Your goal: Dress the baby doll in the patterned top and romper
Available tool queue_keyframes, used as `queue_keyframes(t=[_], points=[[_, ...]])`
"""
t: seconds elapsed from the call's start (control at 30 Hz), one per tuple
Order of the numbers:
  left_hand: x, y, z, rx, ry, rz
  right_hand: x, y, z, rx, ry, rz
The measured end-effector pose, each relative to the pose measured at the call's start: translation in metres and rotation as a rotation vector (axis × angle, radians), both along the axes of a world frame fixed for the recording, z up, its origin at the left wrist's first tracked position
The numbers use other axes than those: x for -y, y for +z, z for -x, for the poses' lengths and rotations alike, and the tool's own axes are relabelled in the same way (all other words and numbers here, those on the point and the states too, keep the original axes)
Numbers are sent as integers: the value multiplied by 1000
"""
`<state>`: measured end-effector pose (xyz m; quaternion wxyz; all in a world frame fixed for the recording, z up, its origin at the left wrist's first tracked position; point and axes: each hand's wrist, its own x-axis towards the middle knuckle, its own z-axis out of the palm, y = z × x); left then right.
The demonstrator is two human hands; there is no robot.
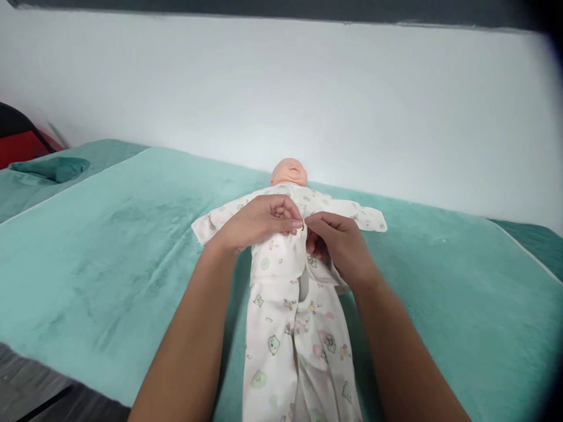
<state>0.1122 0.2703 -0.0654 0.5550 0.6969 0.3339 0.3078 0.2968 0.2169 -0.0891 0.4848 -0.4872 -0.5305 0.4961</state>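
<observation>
A baby doll (289,172) lies on its back with its head toward the wall. It wears a white printed jacket (275,258) and matching trousers (272,340). Over the doll's chest, my left hand (268,217) pinches one front edge of the jacket. Facing it, my right hand (336,237) grips the other edge, fingertips close to those of the left. Below my hands the jacket front hangs apart at the hem. Any fastener between the fingertips is too small to make out. Both sleeves stretch out to the sides.
A teal plush cover (132,234) spreads under the doll. Behind it rises a white wall (281,88). At the far left sit a red and black object (20,143) and a folded teal cloth (50,169). Dark floor (39,387) shows at the lower left.
</observation>
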Motion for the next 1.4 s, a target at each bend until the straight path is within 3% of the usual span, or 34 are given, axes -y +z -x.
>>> queue_keyframes(t=[0.23, 0.47, 0.63, 0.9, 1.17, 1.4], points=[[0, -1, -2, -29, 8, -11, -4, -5, -5, -49, 40, 17], [6, 3, -5, -58, 39, -8, -5, -4, -13, 15, 165, 10], [6, 1, -6, -77, 57, -23, -4, -2, -11, 43, 149, 13], [-3, -6, -1, 79, -45, 54, -5, -3, -12, 25, 147, 21], [-2, -5, 1, 8, -143, 83, -10, -9, -14, -171, 187, -7], [0, -6, -4, 75, 19, 7, -10, -8, -11, -207, 139, -5]])
